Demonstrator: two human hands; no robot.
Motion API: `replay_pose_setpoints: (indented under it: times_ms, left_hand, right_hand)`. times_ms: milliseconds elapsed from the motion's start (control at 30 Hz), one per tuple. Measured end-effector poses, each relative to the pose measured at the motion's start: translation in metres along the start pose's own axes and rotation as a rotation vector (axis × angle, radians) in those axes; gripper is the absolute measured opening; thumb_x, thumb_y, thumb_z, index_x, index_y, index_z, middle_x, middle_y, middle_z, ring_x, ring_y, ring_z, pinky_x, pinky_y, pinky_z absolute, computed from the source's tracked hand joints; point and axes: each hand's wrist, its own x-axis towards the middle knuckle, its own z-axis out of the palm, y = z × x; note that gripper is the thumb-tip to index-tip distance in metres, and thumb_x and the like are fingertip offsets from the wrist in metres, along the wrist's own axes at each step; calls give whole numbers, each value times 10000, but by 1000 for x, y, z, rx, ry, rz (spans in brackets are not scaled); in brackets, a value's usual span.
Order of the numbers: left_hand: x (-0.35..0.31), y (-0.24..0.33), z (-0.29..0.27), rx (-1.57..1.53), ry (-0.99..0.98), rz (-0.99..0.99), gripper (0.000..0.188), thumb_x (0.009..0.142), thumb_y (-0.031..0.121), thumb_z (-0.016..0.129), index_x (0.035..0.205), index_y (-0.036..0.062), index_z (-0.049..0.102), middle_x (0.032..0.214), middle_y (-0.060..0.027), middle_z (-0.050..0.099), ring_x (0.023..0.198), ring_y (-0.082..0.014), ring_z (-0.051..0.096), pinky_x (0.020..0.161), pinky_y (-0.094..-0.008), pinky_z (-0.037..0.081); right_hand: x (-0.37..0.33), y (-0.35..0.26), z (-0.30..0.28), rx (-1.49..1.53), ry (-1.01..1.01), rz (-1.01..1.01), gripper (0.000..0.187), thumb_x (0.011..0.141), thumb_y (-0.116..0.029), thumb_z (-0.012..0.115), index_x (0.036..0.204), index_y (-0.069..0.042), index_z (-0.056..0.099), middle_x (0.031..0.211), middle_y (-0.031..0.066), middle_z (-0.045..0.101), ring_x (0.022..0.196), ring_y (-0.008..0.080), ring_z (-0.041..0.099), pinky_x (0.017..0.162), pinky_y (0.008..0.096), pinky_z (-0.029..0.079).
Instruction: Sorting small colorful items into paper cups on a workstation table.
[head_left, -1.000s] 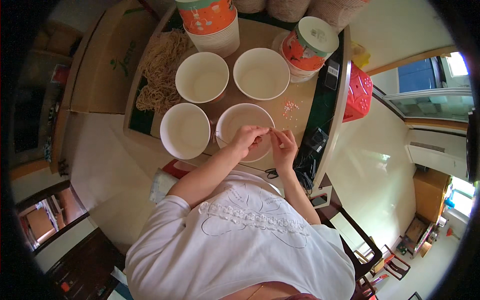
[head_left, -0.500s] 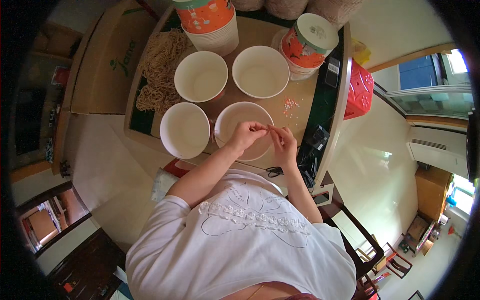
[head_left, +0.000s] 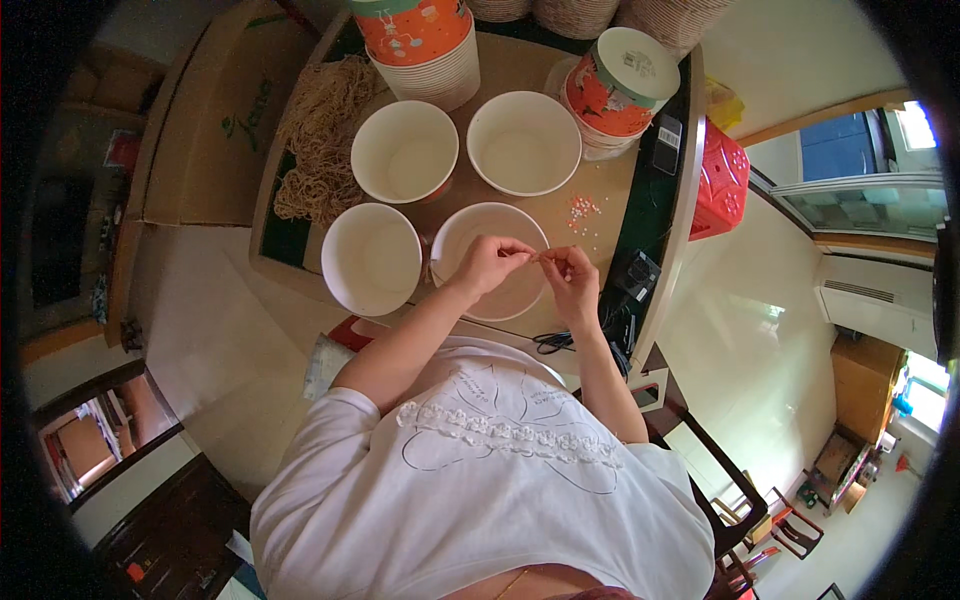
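My left hand (head_left: 490, 264) and my right hand (head_left: 572, 280) meet fingertip to fingertip over the right rim of a white paper bucket (head_left: 462, 228). Both are pinched closed; whatever lies between the fingertips is too small to make out. Just left of that bucket stands another open white bucket (head_left: 372, 260). Two more form a row behind, a left one (head_left: 405, 155) and a right one (head_left: 524, 143). Small pink and white bits (head_left: 583, 210) lie scattered on the cardboard beyond my right hand. Tangled tan cords (head_left: 322, 140) are heaped at the table's left side.
A stack of orange-and-green printed buckets (head_left: 425, 65) rises at the back, with an upside-down printed bucket (head_left: 612, 95) at the back right. Black devices (head_left: 636, 275) and cables line the right edge. A red plastic stool (head_left: 718, 185) and a cardboard box (head_left: 215, 120) flank the table.
My right hand has shifted slightly right and up, its fingers still meeting those of my left hand. The buckets stay where they were.
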Motion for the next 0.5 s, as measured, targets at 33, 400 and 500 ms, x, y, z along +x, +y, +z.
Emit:
replay_pose_setpoints:
  times_ms: [33, 400, 500]
  left_hand:
    - [0, 2, -1, 47, -10, 10, 135, 816, 98, 652, 917, 30, 709, 798, -45, 691, 712, -75, 599, 661, -243, 482]
    - [3, -2, -2, 245, 85, 97, 104, 778, 128, 677, 834, 43, 697, 724, -54, 675, 619, -101, 596, 597, -262, 484]
    - [3, -6, -3, 210, 97, 104, 100, 782, 129, 671, 823, 39, 682, 718, -54, 671, 614, -109, 598, 596, -266, 486]
  right_hand:
    - [0, 1, 1, 4, 2, 4, 35, 802, -17, 659, 834, -10, 646, 718, 9, 502, 618, 65, 465, 564, 211, 381]
    - [-2, -23, 2, -217, -6, -115, 148, 766, -19, 677, 906, -51, 642, 729, 40, 500, 630, 121, 491, 581, 240, 409]
    - [-5, -25, 3, -397, 15, -180, 186, 748, -37, 686, 924, -67, 634, 760, 66, 509, 654, 178, 519, 608, 281, 437]
